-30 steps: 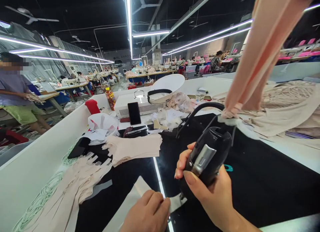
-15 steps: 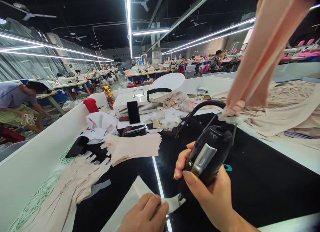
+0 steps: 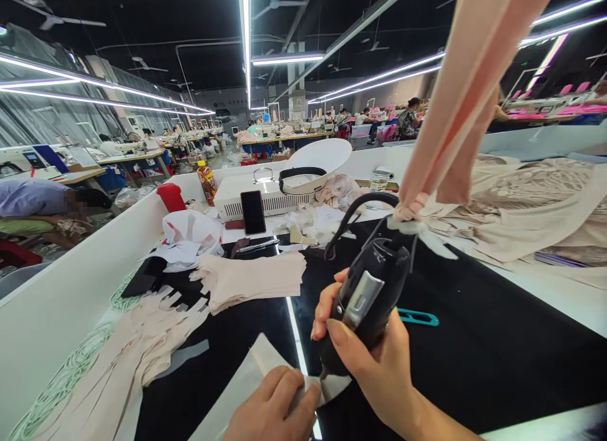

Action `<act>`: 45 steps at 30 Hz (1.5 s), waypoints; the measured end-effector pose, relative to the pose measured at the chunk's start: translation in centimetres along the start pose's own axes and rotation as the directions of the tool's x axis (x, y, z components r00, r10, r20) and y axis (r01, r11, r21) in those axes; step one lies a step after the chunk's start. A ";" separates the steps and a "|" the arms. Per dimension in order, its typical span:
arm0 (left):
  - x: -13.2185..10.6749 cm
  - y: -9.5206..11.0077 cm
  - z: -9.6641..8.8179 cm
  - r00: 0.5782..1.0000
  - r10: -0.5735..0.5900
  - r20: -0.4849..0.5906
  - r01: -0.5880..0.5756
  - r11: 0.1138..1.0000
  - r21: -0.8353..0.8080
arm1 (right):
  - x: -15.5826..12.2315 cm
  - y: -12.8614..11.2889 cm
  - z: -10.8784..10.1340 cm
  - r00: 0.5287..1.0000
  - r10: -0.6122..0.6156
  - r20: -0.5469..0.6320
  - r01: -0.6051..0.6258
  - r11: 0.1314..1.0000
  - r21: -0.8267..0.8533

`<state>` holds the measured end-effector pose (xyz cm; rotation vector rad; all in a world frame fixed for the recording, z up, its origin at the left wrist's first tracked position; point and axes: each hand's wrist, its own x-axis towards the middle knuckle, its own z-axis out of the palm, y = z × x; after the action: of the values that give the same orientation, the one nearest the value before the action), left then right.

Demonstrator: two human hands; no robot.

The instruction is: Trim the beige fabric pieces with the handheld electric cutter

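While the black tool [image 3: 367, 299] is gripped by the right hand [image 3: 377, 365], pale fabric [image 3: 241, 381] under the tool's tip [image 3: 324, 372] is partly hidden by the curled left hand [image 3: 275, 406]; whether it is pinched cannot be told.

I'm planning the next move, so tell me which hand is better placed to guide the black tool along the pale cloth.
Probably the right hand: it grips the black tool, with the tip at the pale cloth, while the left hand rests on that cloth.
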<state>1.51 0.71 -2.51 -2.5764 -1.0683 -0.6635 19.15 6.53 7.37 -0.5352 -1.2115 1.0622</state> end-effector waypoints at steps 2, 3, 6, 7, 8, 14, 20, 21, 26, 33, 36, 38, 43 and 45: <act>-0.2 0.0 -0.1 1.000 -0.014 0.021 0.014 1.000 0.013 | 0.0 0.0 0.1 1.000 0.014 -0.008 -0.014 1.000 0.001; -0.2 0.0 -0.1 0.999 -0.022 0.025 0.022 1.000 0.021 | 0.1 0.0 0.2 1.000 0.015 -0.007 -0.015 1.000 0.010; -0.3 -0.1 -0.1 0.999 -0.034 0.042 0.033 0.999 0.029 | 0.2 0.3 0.2 1.000 0.006 0.000 -0.006 0.999 0.053; -0.3 -0.1 -0.1 0.998 -0.036 0.045 0.034 0.999 0.024 | 0.2 0.5 0.3 1.000 0.002 0.005 -0.003 0.998 0.063; -0.3 -0.2 -0.1 0.998 -0.040 0.052 0.040 0.999 0.017 | 0.2 0.6 0.3 1.000 0.002 0.015 -0.003 0.998 0.066; -0.2 -0.1 -0.2 0.994 -0.073 0.081 0.074 0.997 -0.011 | 0.1 0.8 0.6 0.999 0.021 0.027 -0.023 0.999 0.047; -0.4 0.2 0.3 0.993 -0.096 0.066 0.097 0.995 -0.022 | 0.3 1.1 1.0 1.000 -0.014 0.022 0.012 0.996 0.085; -0.4 0.2 0.3 0.993 -0.099 0.071 0.102 0.994 -0.031 | 0.3 1.2 1.0 0.999 -0.022 0.030 0.019 0.995 0.095; -0.1 0.1 0.1 0.994 -0.106 0.039 0.108 0.993 -0.048 | 0.2 1.5 1.0 0.998 -0.022 0.061 0.018 0.998 0.055; 0.7 0.8 -0.4 0.988 -0.157 0.008 0.157 0.988 -0.010 | 0.4 2.1 1.0 0.997 -0.014 0.075 0.007 0.996 0.089; 1.0 1.3 -0.6 0.977 -0.212 0.003 0.212 0.977 0.006 | 0.5 2.1 1.3 0.998 -0.034 0.059 0.028 0.996 0.089; 1.1 1.5 -0.7 0.974 -0.228 0.012 0.228 0.974 -0.003 | 0.6 2.1 1.6 0.998 -0.036 0.060 0.032 0.996 0.078; 1.2 1.6 -1.0 0.968 -0.242 0.064 0.244 0.969 -0.023 | 0.7 2.1 1.8 0.999 -0.029 0.042 0.026 0.998 0.052; 1.1 1.4 -0.9 0.970 -0.232 0.072 0.235 0.972 -0.024 | 0.7 2.1 1.8 0.999 -0.022 0.048 0.019 0.998 0.058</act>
<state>2.92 -0.03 -1.26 -2.5401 -1.4104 -0.6537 16.71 7.76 6.53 -0.4536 -1.2226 1.0950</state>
